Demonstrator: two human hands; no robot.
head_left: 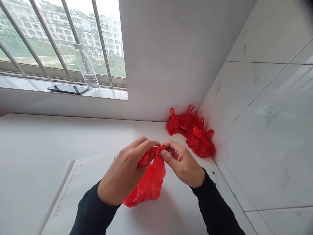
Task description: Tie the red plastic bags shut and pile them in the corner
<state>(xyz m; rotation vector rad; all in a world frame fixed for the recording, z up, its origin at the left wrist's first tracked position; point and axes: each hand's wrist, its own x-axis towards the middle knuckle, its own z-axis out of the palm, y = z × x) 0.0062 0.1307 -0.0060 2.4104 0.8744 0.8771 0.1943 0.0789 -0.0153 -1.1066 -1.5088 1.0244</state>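
Note:
A red plastic bag [151, 182] hangs or rests just over the white table, its top gathered and twisted between both hands. My left hand [127, 166] is closed round the bunched neck and handles, with its back toward me. At the bag's top, my right hand [179, 160] pinches a red strip between thumb and fingers. The fingertips of the two hands nearly meet there. What the bag contains, if anything, I cannot make out.
Several red plastic bags [198, 133] lie in the back right corner against the tiled wall [276, 130]. Left on the table [36, 140] is an open notebook [80, 189]. A water bottle [88, 70] and a dark flat device [68, 88] occupy the windowsill.

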